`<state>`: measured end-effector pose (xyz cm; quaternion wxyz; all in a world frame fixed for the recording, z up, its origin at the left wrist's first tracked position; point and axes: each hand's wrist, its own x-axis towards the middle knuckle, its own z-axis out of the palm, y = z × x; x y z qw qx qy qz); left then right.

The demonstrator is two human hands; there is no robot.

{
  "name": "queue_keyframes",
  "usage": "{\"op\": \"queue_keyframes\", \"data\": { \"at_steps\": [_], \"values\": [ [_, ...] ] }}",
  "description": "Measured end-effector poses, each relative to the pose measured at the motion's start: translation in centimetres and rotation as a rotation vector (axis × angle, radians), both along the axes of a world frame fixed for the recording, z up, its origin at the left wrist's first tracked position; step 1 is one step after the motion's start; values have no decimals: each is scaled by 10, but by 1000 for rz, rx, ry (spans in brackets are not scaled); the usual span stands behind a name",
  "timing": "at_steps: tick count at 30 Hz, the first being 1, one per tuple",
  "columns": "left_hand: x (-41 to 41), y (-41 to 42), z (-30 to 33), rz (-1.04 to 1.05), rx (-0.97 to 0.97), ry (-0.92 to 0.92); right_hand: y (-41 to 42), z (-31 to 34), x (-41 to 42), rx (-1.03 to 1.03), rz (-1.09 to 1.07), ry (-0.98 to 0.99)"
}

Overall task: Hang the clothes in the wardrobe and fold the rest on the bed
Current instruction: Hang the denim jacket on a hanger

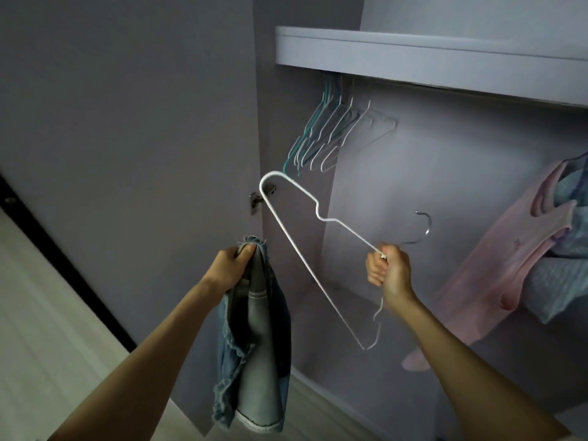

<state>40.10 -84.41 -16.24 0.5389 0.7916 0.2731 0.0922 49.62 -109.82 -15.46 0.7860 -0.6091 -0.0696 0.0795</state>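
My left hand (234,264) grips the top of a frayed blue denim garment (254,338), which hangs down in front of the open wardrobe door. My right hand (386,268) is closed around the neck of a white wire hanger (294,249), held tilted with its long bar slanting down to the right and its metal hook (424,226) pointing right. The two hands are apart, and the hanger does not touch the denim. A pink top (496,275) and a light blue garment (569,281) hang inside the wardrobe at the right.
Several empty white and teal hangers (331,135) hang on the rail under the wardrobe shelf (413,55). The open door (127,122) stands at the left with its hinge (254,202). Pale floor (47,313) shows at the lower left.
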Motion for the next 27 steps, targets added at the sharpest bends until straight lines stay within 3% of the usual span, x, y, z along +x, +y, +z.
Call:
{"op": "queue_keyframes", "data": {
  "at_steps": [4,7,10,13,16,20,22,25,27],
  "values": [
    [-7,0,15,-50,-288,-46,24,4,0,-168,267,-3],
    [-12,-3,30,-157,-379,-70,47,3,-6,-330,409,-134],
    [-17,-9,43,-249,-437,-75,73,2,-19,-498,522,-281],
    [-19,-18,54,-304,-443,-124,93,6,-35,-442,678,-375],
    [-26,-17,61,-329,-374,-140,99,11,-39,-466,696,-395],
    [-35,-9,58,-306,-203,-152,88,14,-27,-712,561,-565],
    [-37,-1,52,-298,92,-126,81,16,-19,-797,505,-682],
    [-35,14,41,-292,671,61,74,22,-8,-937,453,-880],
    [-36,18,31,-228,775,154,75,24,-5,-1022,439,-978]
  ]
}}
